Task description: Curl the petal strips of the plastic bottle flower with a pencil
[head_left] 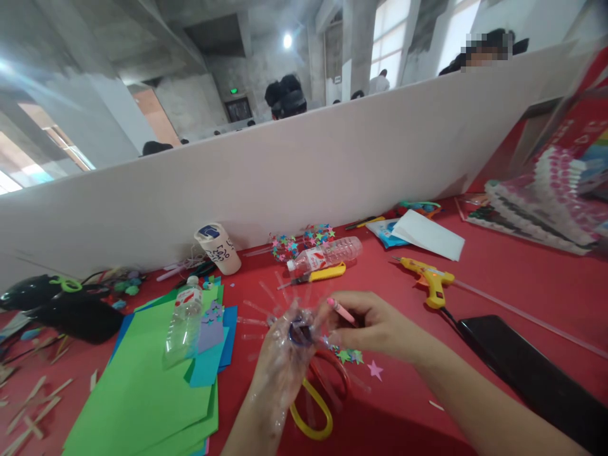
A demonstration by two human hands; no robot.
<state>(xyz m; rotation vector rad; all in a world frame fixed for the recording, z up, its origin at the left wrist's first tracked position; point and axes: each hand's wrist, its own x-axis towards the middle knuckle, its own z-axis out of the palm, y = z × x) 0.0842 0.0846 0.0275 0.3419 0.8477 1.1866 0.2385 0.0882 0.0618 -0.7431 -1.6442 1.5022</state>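
My left hand (pixel 280 345) is closed around a clear plastic piece, apparently cut from a bottle, whose narrow strips (pixel 254 321) fan outward. A dark blue ring (pixel 300 332) shows at its middle. Close on the right, my right hand (pixel 363 320) has its fingers bent around a pink pen-like stick (pixel 342 310). The right fingertips are near the plastic piece; whether they touch it is unclear. Beneath the hands lie scissors with a yellow handle loop (pixel 327 430) and a red one (pixel 349 375). Green and yellow paper stars (pixel 349 356) and a pink star (pixel 375 370) lie beside them.
Green paper sheets (pixel 142 380) and a clear bottle (pixel 183 326) are at left. Behind are a white cup (pixel 223 253), a lying bottle (pixel 344 251) and a yellow cutter (pixel 327 272). A yellow glue gun (pixel 430 278) and black slab (pixel 522 367) lie right. A white partition (pixel 308 177) stands behind.
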